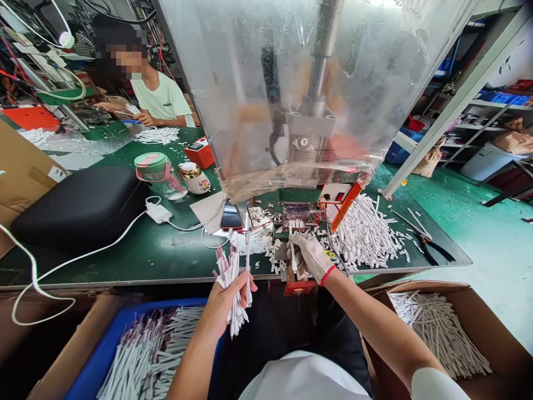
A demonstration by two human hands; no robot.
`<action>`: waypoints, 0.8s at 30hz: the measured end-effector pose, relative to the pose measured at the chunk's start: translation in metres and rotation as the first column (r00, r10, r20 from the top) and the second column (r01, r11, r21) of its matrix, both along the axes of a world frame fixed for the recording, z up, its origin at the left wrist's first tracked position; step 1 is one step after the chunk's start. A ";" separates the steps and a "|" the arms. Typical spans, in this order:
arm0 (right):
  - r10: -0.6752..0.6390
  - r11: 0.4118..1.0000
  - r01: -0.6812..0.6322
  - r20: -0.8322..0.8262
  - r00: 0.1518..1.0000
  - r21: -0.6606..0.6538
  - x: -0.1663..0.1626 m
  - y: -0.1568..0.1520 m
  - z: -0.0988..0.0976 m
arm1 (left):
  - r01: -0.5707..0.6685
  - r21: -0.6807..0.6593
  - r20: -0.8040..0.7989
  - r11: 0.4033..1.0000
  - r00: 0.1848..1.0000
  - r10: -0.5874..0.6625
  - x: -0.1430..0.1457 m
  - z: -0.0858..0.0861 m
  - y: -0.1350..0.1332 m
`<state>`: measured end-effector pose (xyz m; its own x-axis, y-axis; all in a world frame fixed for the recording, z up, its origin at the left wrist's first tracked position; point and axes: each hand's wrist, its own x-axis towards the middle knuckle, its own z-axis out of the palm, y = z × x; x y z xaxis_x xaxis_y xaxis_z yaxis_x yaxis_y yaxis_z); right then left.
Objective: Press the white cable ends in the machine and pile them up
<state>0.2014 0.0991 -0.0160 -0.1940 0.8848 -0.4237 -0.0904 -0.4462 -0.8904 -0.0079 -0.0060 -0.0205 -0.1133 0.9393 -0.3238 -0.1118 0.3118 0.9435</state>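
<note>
My left hand (229, 300) grips a loose bundle of white paper strips (233, 283) with pinkish ends, above a blue crate. My right hand (310, 255), in a white glove with a red band at the wrist, pinches a single white strip (293, 254) at a small metal fixture (295, 216) on the machine. A large heap of white strips (362, 233) lies to the right of that hand, with scattered short pieces around the fixture.
A transparent plastic hopper (270, 94) rises over the machine. Strips fill the blue crate (145, 355) and a cardboard box (441, 333). Pliers (425, 239), a phone (231, 216), a tumbler (156, 172) and a black case (79, 205) lie on the green bench. A co-worker (154, 94) works across it.
</note>
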 end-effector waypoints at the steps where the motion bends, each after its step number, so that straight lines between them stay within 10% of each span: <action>1: -0.003 1.000 0.003 -0.003 1.000 0.001 -0.001 0.000 0.000 | 0.007 -0.001 0.003 1.000 1.000 -0.007 0.001 0.000 0.000; 17: 0.096 0.902 -0.165 0.189 0.977 0.398 0.014 -0.038 0.050 | 0.426 0.035 -0.250 0.904 0.880 -0.404 0.028 0.026 0.021; 21: -0.116 0.946 0.094 0.053 0.992 0.310 0.044 -0.026 0.050 | 0.430 0.051 -0.204 0.902 0.888 -0.412 0.024 0.030 0.015; 24: -0.511 0.793 0.501 -0.069 0.857 0.348 0.106 0.002 0.050 | 0.399 0.008 -0.146 0.917 0.907 -0.394 0.013 0.023 0.007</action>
<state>0.3074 0.1016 0.0337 0.3287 0.9415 -0.0746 -0.1915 -0.0109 -0.9814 0.0055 0.0013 0.0026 0.2297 0.9270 -0.2966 0.1467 0.2682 0.9521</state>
